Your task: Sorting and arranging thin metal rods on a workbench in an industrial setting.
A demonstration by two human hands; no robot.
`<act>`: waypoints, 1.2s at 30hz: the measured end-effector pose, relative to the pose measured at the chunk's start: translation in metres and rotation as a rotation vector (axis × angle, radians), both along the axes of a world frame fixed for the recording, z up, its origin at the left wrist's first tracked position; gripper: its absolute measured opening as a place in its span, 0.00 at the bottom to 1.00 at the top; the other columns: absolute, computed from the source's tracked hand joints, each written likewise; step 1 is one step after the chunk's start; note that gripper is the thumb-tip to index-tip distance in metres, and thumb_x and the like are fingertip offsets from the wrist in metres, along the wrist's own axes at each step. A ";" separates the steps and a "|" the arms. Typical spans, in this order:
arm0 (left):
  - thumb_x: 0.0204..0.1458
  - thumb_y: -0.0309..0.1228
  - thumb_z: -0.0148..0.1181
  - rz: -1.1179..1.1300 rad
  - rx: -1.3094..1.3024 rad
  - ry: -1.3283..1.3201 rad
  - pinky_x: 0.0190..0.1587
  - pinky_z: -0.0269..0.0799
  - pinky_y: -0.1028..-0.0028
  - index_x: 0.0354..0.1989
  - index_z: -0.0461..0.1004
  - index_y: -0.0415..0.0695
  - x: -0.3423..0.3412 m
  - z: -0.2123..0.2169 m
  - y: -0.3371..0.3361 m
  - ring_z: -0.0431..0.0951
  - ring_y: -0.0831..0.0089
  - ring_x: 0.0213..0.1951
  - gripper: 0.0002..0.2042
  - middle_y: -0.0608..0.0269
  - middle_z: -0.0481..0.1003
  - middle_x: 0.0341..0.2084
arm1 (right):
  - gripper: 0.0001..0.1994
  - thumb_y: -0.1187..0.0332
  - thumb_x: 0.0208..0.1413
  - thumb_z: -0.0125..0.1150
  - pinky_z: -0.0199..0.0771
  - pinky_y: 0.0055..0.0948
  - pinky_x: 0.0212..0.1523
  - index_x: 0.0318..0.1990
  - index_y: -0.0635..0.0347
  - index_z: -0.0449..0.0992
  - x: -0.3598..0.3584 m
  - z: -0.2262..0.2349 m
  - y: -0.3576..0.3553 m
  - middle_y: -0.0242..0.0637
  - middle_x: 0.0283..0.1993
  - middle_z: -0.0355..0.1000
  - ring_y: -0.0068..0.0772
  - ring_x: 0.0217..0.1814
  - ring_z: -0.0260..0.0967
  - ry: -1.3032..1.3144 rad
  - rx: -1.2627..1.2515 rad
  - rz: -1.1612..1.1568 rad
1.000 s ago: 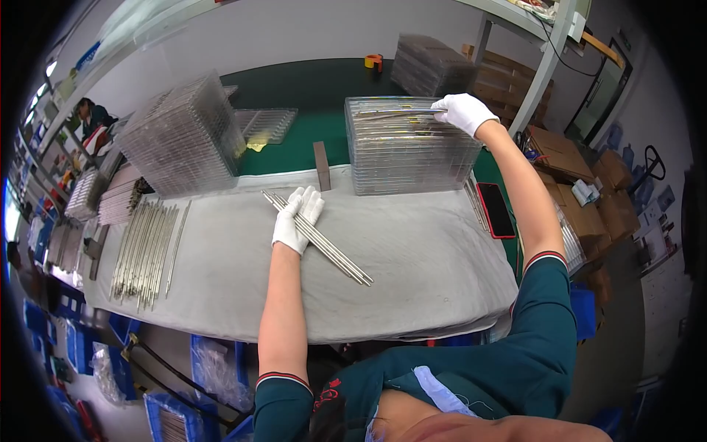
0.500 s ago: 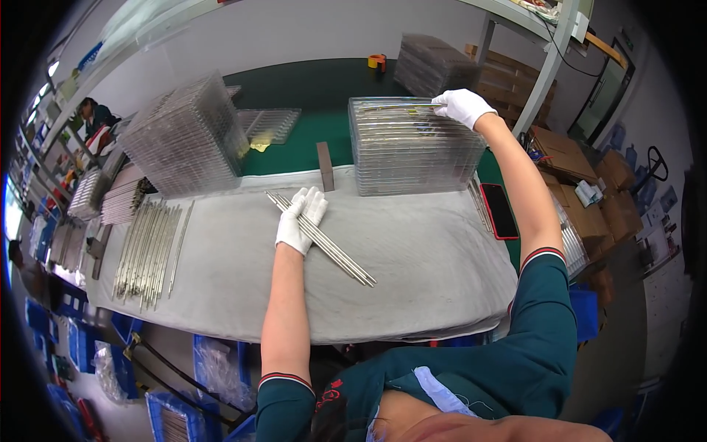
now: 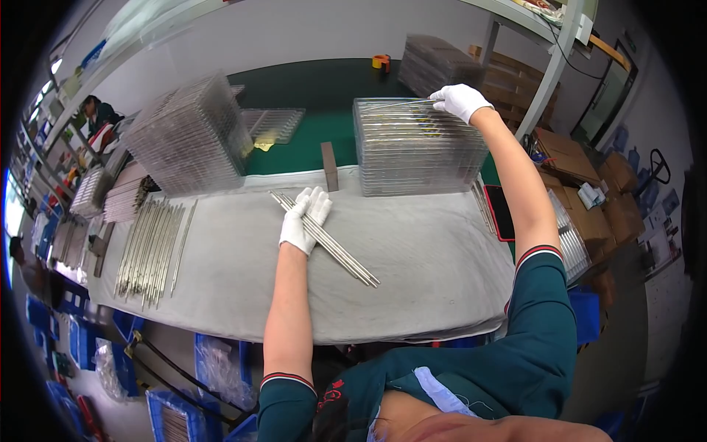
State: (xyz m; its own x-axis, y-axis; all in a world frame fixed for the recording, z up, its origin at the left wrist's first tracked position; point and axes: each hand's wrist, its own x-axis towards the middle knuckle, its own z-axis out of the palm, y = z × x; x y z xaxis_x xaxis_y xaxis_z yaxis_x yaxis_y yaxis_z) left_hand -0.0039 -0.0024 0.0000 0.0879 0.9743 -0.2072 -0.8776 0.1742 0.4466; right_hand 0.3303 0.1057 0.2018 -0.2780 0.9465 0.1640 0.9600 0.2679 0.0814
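Observation:
Both my hands wear white gloves. My left hand [image 3: 304, 219] lies flat, fingers together, on a bundle of long thin metal rods [image 3: 340, 248] that runs diagonally across the grey cloth [image 3: 412, 280] covering the bench. My right hand [image 3: 461, 99] reaches far forward to the top of a tall stack of clear plastic trays [image 3: 417, 147] and pinches the edge of the topmost tray. The trays in that stack hold thin rods with yellow marks.
A second, leaning stack of clear trays [image 3: 193, 136] stands at the back left. Many more metal rods [image 3: 147, 247] lie in rows at the cloth's left end. A small brown block [image 3: 329, 166], a black phone [image 3: 503, 212], cardboard boxes [image 3: 571, 158] and blue bins [image 3: 166, 412] surround the bench.
My right hand has shifted slightly along the top tray of the stack and lifted its edge a little. My left hand stays on the rods.

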 end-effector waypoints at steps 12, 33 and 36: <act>0.52 0.17 0.43 -0.082 0.133 0.060 0.57 0.63 0.59 0.62 0.44 0.39 -0.004 0.006 -0.003 0.60 0.53 0.58 0.28 0.47 0.53 0.59 | 0.14 0.58 0.55 0.50 0.69 0.27 0.42 0.41 0.56 0.75 -0.096 -0.028 -0.077 0.38 0.38 0.73 0.37 0.39 0.71 0.759 0.057 0.403; 0.52 0.26 0.53 -0.200 0.350 -0.088 0.59 0.60 0.57 0.59 0.50 0.37 0.001 0.021 -0.010 0.59 0.52 0.58 0.27 0.44 0.56 0.57 | 0.12 0.66 0.57 0.49 0.75 0.28 0.38 0.40 0.68 0.71 -0.168 -0.151 -0.149 0.40 0.37 0.72 0.29 0.37 0.72 1.317 -0.979 0.146; 0.52 0.30 0.54 -0.223 0.483 -0.062 0.59 0.59 0.57 0.56 0.55 0.36 -0.003 0.015 -0.003 0.59 0.53 0.58 0.24 0.45 0.57 0.56 | 0.13 0.66 0.58 0.48 0.75 0.28 0.39 0.43 0.68 0.68 -0.163 -0.145 -0.153 0.41 0.42 0.71 0.29 0.41 0.71 1.461 -0.863 0.105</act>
State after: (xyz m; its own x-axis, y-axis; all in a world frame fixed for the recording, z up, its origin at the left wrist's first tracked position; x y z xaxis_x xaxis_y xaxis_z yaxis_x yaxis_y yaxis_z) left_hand -0.0072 -0.0059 0.0152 0.3018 0.9138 0.2719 -0.8699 0.1472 0.4707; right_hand 0.1675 -0.0470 0.0568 -0.4352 0.8793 -0.1934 0.0733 -0.1795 -0.9810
